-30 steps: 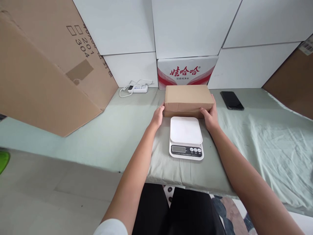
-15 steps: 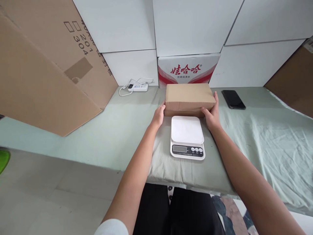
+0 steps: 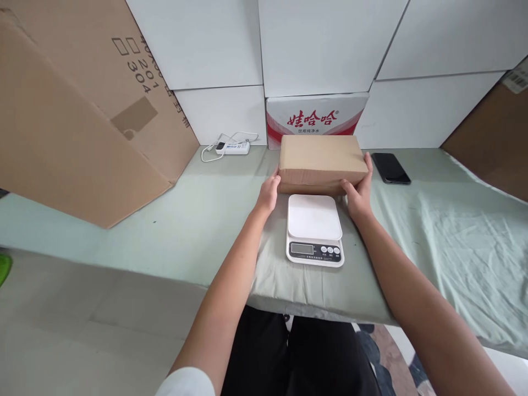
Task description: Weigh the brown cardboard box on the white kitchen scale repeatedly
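Note:
A brown cardboard box (image 3: 320, 158) sits just behind a white kitchen scale (image 3: 314, 228) on the pale green cloth (image 3: 214, 220). My left hand (image 3: 269, 193) grips the box's left end. My right hand (image 3: 359, 190) grips its right end, thumb on the front face and fingers up the side. The box's near edge looks slightly raised off the cloth. The scale's platform is bare and its display is dark.
A black phone (image 3: 390, 168) lies right of the box. A white power strip (image 3: 233, 147) with cable lies at the back left. A red-and-white carton (image 3: 315, 120) stands behind the box. A large cardboard sheet (image 3: 82, 115) leans at left; white boxes (image 3: 322, 44) form the back wall.
Both hands keep hold of the box. It has tipped up and risen slightly from the cloth, and my right hand's fingers now reach higher on its side.

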{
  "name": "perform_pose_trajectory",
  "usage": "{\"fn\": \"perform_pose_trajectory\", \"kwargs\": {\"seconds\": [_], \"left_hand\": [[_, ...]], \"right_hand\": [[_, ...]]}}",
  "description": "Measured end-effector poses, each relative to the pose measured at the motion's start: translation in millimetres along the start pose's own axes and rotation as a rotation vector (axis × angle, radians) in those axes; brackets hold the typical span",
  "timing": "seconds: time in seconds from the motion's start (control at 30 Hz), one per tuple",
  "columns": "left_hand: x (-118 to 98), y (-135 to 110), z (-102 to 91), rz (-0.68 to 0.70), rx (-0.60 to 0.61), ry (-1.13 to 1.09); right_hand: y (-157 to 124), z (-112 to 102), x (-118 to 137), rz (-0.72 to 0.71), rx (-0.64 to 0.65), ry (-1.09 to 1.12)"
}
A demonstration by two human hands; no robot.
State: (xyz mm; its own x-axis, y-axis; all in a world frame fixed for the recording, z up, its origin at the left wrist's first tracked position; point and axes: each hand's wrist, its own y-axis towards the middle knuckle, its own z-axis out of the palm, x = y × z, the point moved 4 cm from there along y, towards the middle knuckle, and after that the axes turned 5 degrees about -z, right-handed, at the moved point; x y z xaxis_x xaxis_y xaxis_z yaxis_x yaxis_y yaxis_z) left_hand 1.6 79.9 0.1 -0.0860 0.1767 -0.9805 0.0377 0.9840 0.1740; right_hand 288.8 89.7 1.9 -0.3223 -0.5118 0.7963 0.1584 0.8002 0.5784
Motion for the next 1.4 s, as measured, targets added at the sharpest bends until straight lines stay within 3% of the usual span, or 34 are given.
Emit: {"fn": "perform_pose_trajectory", "kwargs": {"seconds": [0.13,0.23,0.37,0.5,1.1,1.23,1.33,1.4], "left_hand": [[-22.3,-25.8,0.7,0.082,0.009,-0.059],[-30.1,-61.7,-2.9,0.106,0.017,-0.093],[-25.7,-112.1,-8.5,0.108,0.052,-0.124],[-18.5,-136.5,-11.2,0.104,0.042,-0.116],[-13.6,-134.9,-10.8,0.080,0.032,-0.108],[-5.0,-128.8,-28.2,0.050,-0.134,-0.156],[0.5,-123.9,-41.7,0.034,-0.267,-0.217],[2.3,-122.1,-43.4,0.020,-0.273,-0.242]], "right_hand": [[-9.8,-9.5,29.1,-0.040,-0.038,0.038],[-36.5,-23.3,45.2,-0.056,-0.032,0.044],[-82.8,-40.2,51.7,-0.064,-0.032,0.025],[-105.7,-43.3,55.6,-0.068,-0.056,0.015],[-104.6,-45.4,55.4,-0.126,-0.068,-0.060],[-99.8,-55.1,53.2,-0.210,-0.202,0.049],[-95.5,-62.6,45.7,-0.162,-0.307,0.144],[-93.6,-63.3,41.3,-0.116,-0.325,0.142]]}}
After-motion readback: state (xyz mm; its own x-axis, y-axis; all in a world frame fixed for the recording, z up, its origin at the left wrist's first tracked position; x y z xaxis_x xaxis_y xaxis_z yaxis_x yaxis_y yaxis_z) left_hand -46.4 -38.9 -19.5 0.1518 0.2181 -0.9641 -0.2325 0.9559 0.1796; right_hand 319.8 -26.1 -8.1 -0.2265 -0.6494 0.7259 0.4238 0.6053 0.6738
